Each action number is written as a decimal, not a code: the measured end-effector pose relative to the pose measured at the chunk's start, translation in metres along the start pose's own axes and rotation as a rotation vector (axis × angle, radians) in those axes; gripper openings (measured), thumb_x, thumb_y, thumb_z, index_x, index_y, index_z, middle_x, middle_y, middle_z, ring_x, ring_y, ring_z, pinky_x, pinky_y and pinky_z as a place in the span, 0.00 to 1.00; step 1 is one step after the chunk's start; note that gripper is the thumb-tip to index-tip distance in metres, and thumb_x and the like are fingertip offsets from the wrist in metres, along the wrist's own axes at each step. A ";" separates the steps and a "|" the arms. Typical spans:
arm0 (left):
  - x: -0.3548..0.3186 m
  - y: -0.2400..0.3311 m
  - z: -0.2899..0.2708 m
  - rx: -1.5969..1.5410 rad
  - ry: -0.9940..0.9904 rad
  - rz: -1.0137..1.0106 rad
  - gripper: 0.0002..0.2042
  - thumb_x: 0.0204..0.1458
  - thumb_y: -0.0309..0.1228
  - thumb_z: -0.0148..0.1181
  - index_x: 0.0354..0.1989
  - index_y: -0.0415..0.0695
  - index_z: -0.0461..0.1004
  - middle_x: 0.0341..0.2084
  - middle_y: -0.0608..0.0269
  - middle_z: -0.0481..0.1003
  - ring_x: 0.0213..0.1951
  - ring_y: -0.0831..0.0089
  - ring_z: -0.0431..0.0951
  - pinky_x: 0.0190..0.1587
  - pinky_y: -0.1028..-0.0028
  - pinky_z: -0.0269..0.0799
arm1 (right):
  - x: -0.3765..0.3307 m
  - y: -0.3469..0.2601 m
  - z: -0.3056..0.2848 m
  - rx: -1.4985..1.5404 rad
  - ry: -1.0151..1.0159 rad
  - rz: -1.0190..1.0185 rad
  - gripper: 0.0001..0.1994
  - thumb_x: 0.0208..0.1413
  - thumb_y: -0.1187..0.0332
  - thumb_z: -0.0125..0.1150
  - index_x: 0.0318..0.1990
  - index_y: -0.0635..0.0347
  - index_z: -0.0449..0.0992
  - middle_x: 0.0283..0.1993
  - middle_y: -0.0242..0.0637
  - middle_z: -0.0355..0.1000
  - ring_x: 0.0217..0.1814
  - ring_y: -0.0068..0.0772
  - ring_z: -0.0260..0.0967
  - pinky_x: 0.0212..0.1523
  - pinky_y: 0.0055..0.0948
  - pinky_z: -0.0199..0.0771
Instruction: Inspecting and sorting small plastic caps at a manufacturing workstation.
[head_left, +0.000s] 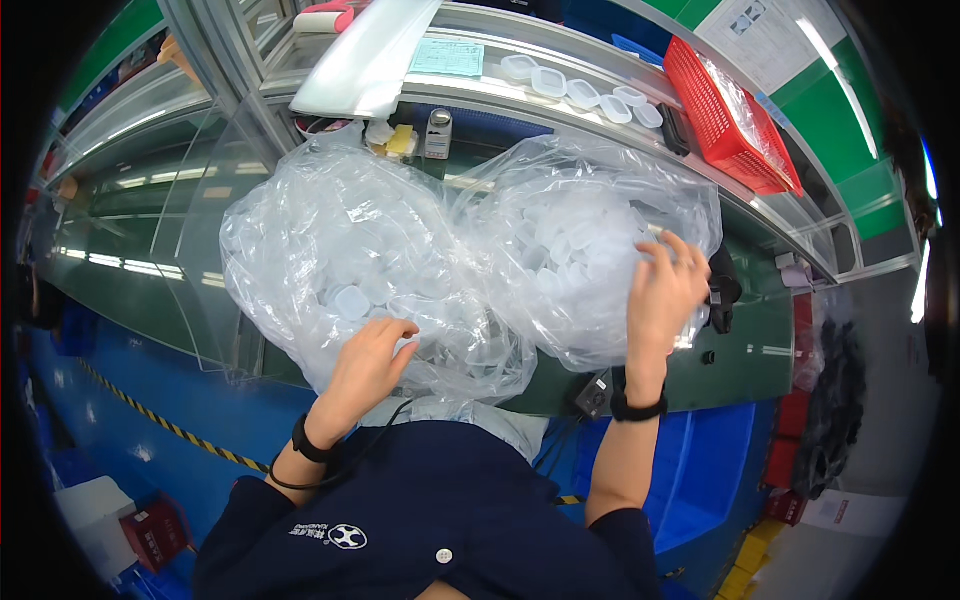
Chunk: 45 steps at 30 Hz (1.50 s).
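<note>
Two big clear plastic bags full of small translucent square lids lie side by side on a dark green bench (130,260). My left hand (368,358) rests on the lower front of the left bag (340,255), fingers curled into the film. My right hand (665,285) is raised against the right side of the right bag (585,255), fingers spread and pressing the plastic. Both wrists wear black bands, and a thin black cord runs from the left one.
A metal shelf behind the bags carries a row of clear square trays (580,90), a green paper sheet (447,57) and a red wire basket (725,115). A small bottle (438,133) stands below it. Blue bins (700,470) sit under the bench at right.
</note>
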<state>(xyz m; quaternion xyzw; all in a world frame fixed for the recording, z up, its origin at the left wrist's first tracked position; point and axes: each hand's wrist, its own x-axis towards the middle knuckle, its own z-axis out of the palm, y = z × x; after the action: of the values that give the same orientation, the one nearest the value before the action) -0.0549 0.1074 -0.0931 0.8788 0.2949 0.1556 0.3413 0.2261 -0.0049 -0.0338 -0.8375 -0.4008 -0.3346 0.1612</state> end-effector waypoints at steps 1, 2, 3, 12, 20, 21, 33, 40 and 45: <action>-0.003 0.002 -0.002 0.001 -0.001 0.006 0.08 0.44 0.26 0.53 0.33 0.38 0.68 0.29 0.57 0.71 0.35 0.62 0.71 0.36 0.71 0.65 | 0.006 0.002 0.015 0.099 -0.145 -0.036 0.08 0.37 0.74 0.51 0.27 0.54 0.74 0.34 0.34 0.69 0.45 0.35 0.60 0.45 0.33 0.55; -0.007 0.002 -0.005 0.005 -0.006 0.001 0.08 0.44 0.26 0.52 0.34 0.39 0.68 0.29 0.57 0.71 0.35 0.62 0.71 0.36 0.71 0.65 | 0.012 0.002 0.032 0.206 -0.291 -0.080 0.09 0.38 0.74 0.50 0.28 0.53 0.75 0.31 0.35 0.71 0.43 0.34 0.62 0.45 0.33 0.55; -0.008 0.003 -0.007 0.008 -0.009 -0.002 0.08 0.45 0.27 0.52 0.34 0.39 0.68 0.29 0.56 0.71 0.35 0.62 0.71 0.36 0.71 0.65 | 0.023 -0.002 0.042 0.126 -0.486 -0.097 0.10 0.39 0.72 0.50 0.31 0.52 0.74 0.31 0.39 0.71 0.44 0.37 0.62 0.45 0.34 0.56; -0.009 -0.032 0.007 0.063 0.057 -0.005 0.09 0.43 0.26 0.52 0.35 0.39 0.67 0.28 0.56 0.70 0.35 0.61 0.69 0.36 0.69 0.65 | 0.034 0.015 0.097 0.100 -0.212 -0.039 0.26 0.40 0.66 0.55 0.52 0.45 0.61 0.51 0.46 0.61 0.54 0.45 0.55 0.46 0.43 0.60; 0.023 -0.084 0.044 0.440 0.027 0.038 0.19 0.39 0.28 0.57 0.42 0.40 0.63 0.44 0.55 0.62 0.49 0.55 0.60 0.42 0.56 0.62 | -0.020 0.060 0.006 -0.475 -0.892 0.280 0.19 0.41 0.59 0.55 0.43 0.54 0.70 0.47 0.44 0.64 0.55 0.45 0.53 0.47 0.42 0.55; 0.027 -0.085 0.048 0.570 0.049 -0.064 0.23 0.37 0.30 0.58 0.46 0.42 0.61 0.48 0.56 0.59 0.52 0.53 0.56 0.42 0.49 0.60 | -0.029 0.065 0.001 -0.479 -0.894 0.282 0.19 0.41 0.59 0.55 0.43 0.54 0.70 0.47 0.44 0.64 0.55 0.45 0.53 0.47 0.42 0.55; 0.023 -0.109 0.055 0.640 -0.292 -0.012 0.27 0.37 0.40 0.57 0.50 0.51 0.60 0.41 0.59 0.64 0.52 0.64 0.56 0.40 0.39 0.52 | -0.065 -0.090 -0.048 0.786 -0.432 -0.418 0.15 0.37 0.79 0.53 0.38 0.60 0.69 0.46 0.41 0.63 0.50 0.45 0.59 0.48 0.37 0.60; 0.009 -0.105 0.031 0.474 -0.394 -0.056 0.24 0.37 0.41 0.57 0.47 0.53 0.63 0.44 0.59 0.61 0.52 0.67 0.56 0.39 0.41 0.53 | -0.139 -0.114 0.018 0.847 -0.710 -0.456 0.21 0.38 0.81 0.50 0.45 0.61 0.64 0.47 0.46 0.63 0.43 0.44 0.63 0.43 0.35 0.64; 0.017 -0.102 0.048 0.631 -0.177 -0.072 0.26 0.32 0.35 0.63 0.45 0.54 0.64 0.39 0.61 0.61 0.48 0.65 0.59 0.37 0.49 0.59 | -0.128 -0.124 0.028 0.507 -0.769 -0.292 0.24 0.38 0.80 0.52 0.48 0.62 0.62 0.49 0.52 0.59 0.42 0.45 0.63 0.43 0.36 0.64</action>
<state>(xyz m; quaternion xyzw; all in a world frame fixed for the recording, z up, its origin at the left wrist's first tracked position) -0.0612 0.1540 -0.1975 0.9404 0.3284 -0.0328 0.0816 0.0836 0.0155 -0.1415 -0.7698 -0.6137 0.0884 0.1517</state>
